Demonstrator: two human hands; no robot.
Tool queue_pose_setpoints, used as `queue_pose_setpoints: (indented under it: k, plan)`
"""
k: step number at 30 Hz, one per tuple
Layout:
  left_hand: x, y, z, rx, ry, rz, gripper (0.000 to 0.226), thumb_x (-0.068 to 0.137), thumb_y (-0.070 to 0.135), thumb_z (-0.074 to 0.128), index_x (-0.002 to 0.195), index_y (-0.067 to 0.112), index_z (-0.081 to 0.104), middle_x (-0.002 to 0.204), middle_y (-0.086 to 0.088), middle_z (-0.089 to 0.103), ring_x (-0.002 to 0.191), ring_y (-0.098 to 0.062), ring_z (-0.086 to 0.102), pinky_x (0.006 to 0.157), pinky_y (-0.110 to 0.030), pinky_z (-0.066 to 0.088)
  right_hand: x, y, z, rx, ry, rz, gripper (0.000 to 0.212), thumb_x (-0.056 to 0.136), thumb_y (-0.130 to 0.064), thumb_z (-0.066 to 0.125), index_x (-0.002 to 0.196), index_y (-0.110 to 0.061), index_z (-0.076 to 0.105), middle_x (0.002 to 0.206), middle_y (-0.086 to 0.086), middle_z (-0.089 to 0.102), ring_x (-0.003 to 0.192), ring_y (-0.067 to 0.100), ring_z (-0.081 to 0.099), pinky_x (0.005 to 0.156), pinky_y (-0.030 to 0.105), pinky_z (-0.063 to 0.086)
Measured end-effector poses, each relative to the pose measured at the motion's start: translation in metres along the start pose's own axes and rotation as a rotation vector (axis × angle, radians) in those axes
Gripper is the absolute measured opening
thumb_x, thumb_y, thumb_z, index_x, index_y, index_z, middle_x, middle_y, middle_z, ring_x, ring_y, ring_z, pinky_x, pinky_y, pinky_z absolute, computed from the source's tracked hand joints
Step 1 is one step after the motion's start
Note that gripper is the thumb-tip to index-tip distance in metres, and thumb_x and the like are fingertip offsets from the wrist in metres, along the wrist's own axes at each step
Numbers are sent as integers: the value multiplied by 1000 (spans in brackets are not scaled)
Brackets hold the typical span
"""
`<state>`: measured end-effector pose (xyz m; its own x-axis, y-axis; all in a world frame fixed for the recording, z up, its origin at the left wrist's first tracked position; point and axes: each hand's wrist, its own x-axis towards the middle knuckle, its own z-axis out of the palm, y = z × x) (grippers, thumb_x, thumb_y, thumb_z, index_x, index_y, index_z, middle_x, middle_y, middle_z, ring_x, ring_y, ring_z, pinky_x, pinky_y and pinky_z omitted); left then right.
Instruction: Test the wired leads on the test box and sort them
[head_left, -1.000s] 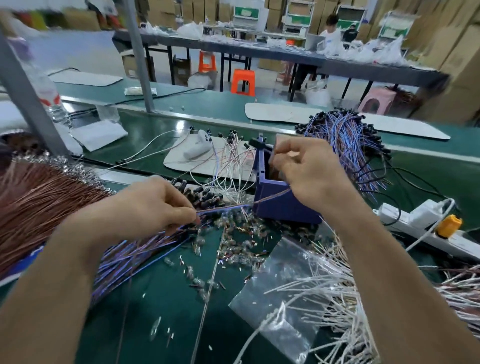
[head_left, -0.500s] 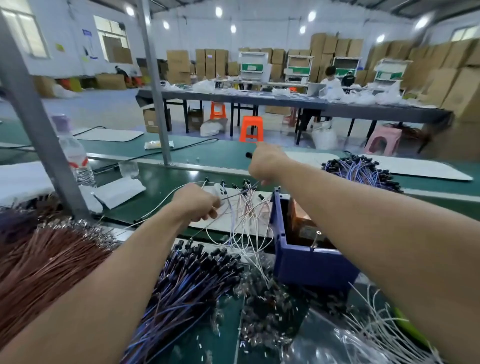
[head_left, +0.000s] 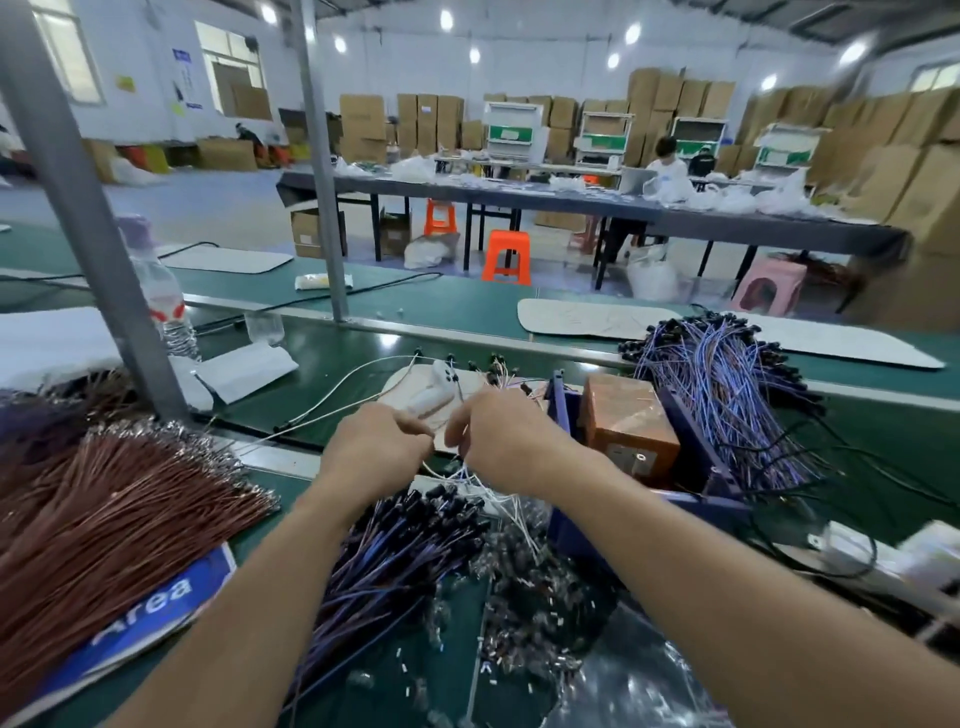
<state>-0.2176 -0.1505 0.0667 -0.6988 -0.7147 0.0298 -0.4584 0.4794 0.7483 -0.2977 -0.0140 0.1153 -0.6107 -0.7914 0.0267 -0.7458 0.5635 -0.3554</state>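
Head view: both hands meet over the middle of the green surface (head_left: 363, 675), just left of the blue test box (head_left: 576, 530). The left hand (head_left: 379, 447) has its fingers drawn together toward the thumb, and the right hand (head_left: 504, 441) is curled the same way, facing it; they seem to pinch a thin white lead (head_left: 441, 473) between them, though the wire is too fine and blurred to say exactly where each grips.

More white leads trail below the hands toward the near side. A bundle of blue-violet leads with black plugs (head_left: 415, 530) lies under the wrists, a larger heap of the same kind (head_left: 727, 395) sits at the far right behind the box, and brown leads (head_left: 104, 519) fan out at the left. The brown unit (head_left: 623, 415) stands inside the box.

The main risk, as I judge it, is tangling: the pinched lead runs down among the loose white strands, so pulling it free could drag neighbours along and mix tested with untested pieces. The forearms rest right over the plug bundle and could sweep it into the small loose parts (head_left: 530, 613) scattered near the box.
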Motion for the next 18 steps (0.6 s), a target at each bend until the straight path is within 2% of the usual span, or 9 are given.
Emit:
queue_pose_setpoints:
  k: [2,5,7,9,10,11,12,14,18]
  plan:
    - [-14,-12,-9,5,-5,23,15,80,30,77,74,43,80,71,17,75,70,-5,66,60,-24,47,-19,-12,26,-63,-82,-34,28,85,-2,58,106,-15,73,98,9,71,87,28,67,80,39,60]
    - [-39,-35,-22,57,-31,31,18,80,28,78,69,43,79,70,22,74,69,0,66,62,-22,47,-37,-21,59,-77,-129,-77,30,85,-3,57,110,-15,69,98,9,67,87,31,64,69,35,50]
    - [-54,-50,-27,116,-44,19,21,81,27,78,67,43,76,73,24,73,72,5,66,64,-16,49,-44,-23,75,-82,-155,-111,35,85,-2,58,115,-18,67,104,9,68,94,31,63,71,33,43]
    - [-71,-60,-25,201,-91,10,18,81,27,76,74,44,77,71,25,71,65,11,63,54,-6,42,-50,-23,87,-36,-120,-94,36,84,0,58,115,-17,64,107,10,68,99,33,62,76,34,44]
    - [-80,-64,-21,240,-111,10,16,80,28,75,79,44,78,75,22,73,66,10,63,53,-6,43,-52,-24,91,-13,-79,-81,33,84,2,56,110,-16,63,106,11,68,100,33,62,77,35,45]
    - [-88,-68,-15,272,-113,22,15,80,29,75,86,43,79,86,18,76,75,5,67,62,-11,49,-54,-24,95,-4,-39,-73,28,84,3,55,103,-15,61,104,11,67,98,33,62,76,36,45]
    - [-95,-70,-9,296,-94,40,17,81,30,77,94,40,80,102,13,77,91,-5,71,77,-19,54,-55,-25,98,-13,-6,-74,23,85,3,54,96,-16,56,101,11,65,94,32,61,74,35,43]
    - [-105,-73,1,312,-16,87,21,83,29,79,104,34,80,123,11,72,114,-16,65,99,-29,49,-57,-25,100,-36,40,-76,20,86,3,50,89,-17,49,94,7,57,86,31,54,70,35,38]
    - [-113,-79,13,287,153,165,10,85,27,82,94,29,83,126,10,72,124,-14,59,110,-33,39,-62,-21,92,-36,75,-48,23,85,2,48,85,-19,58,92,5,62,85,28,56,71,35,42]
